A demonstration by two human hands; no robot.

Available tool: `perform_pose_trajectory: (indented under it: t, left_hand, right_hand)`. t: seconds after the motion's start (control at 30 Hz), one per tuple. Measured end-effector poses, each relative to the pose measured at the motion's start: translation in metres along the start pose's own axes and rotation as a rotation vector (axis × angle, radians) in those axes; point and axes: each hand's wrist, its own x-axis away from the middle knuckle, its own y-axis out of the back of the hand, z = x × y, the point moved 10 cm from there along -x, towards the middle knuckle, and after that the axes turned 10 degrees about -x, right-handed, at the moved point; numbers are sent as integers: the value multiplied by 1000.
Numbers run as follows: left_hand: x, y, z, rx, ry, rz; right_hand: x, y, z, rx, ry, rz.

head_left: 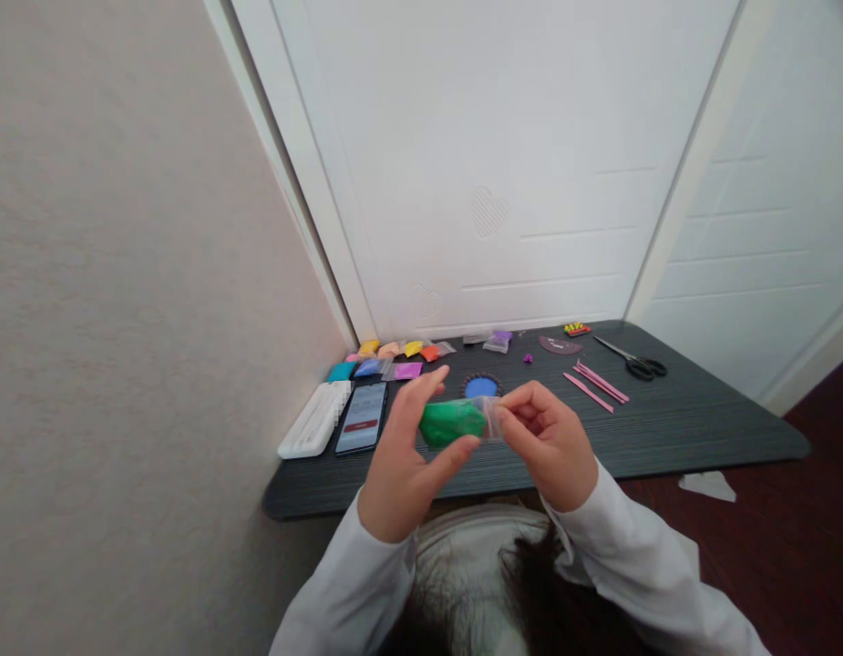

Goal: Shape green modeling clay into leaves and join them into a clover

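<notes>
A small clear bag of green modelling clay (452,423) is held between my hands, above the near part of the dark table. My left hand (404,460) wraps round the clay-filled end, thumb below and fingers above. With thumb and forefinger, my right hand (550,442) pinches the bag's clear end. Just behind the bag lies a round blue piece with a dark beaded rim (482,386), partly hidden by it.
Several bags of coloured clay (413,349) line the table's back left. A phone (363,417) and a white case (317,419) lie at left. Pink tools (591,390), black-handled scissors (641,366) and a purple bit (529,358) lie at right. A wall borders the left side.
</notes>
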Motion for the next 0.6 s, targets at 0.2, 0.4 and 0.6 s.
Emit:
perform_pose_trajectory:
  t: [0.2,0.4,0.6]
  left_hand:
    - [6,-17,33,468,334,88]
    - [7,-12,28,419,301,100]
    - [7,-14,26,361,282,137]
  right_hand:
    - [2,-3,7,154,66,86]
    - [0,-5,8,263,24,171]
    - [1,-12,12,386,44,264]
